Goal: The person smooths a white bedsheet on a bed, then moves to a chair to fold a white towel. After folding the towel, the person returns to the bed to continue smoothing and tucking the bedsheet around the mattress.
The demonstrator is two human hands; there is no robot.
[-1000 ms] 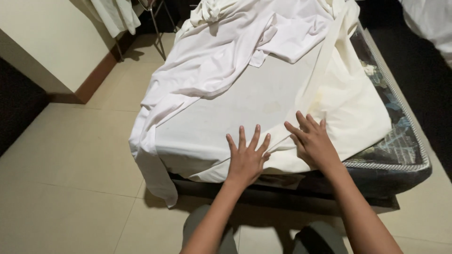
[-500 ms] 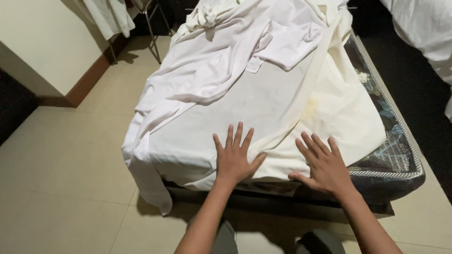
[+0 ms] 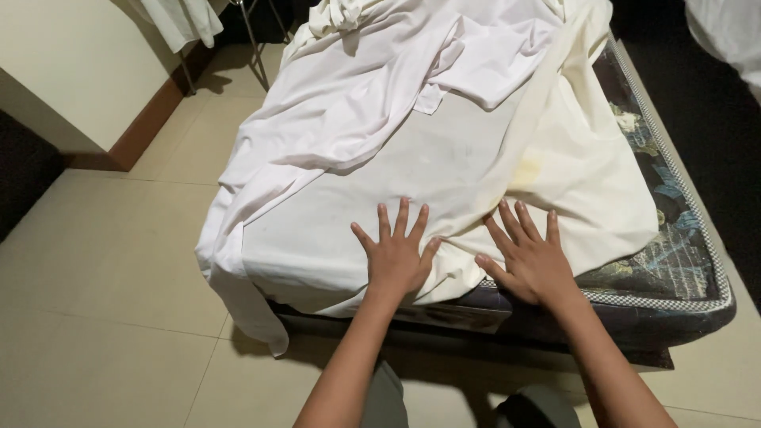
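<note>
- The left hand (image 3: 396,255) is laid flat, fingers spread wide, on the white sheet (image 3: 380,150) — nothing is gripped.
- The right hand (image 3: 533,260) is pressed open beside it, near the foot edge of the mattress (image 3: 674,261).
- The sheet is draped over the mattress, rumpled at the far end.

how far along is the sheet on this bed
Done: a white sheet lies over most of the mattress. In hand: left hand and right hand press flat on it at the near edge. Left: it is rumpled at the far end, and the mattress's right side is bare.
</note>
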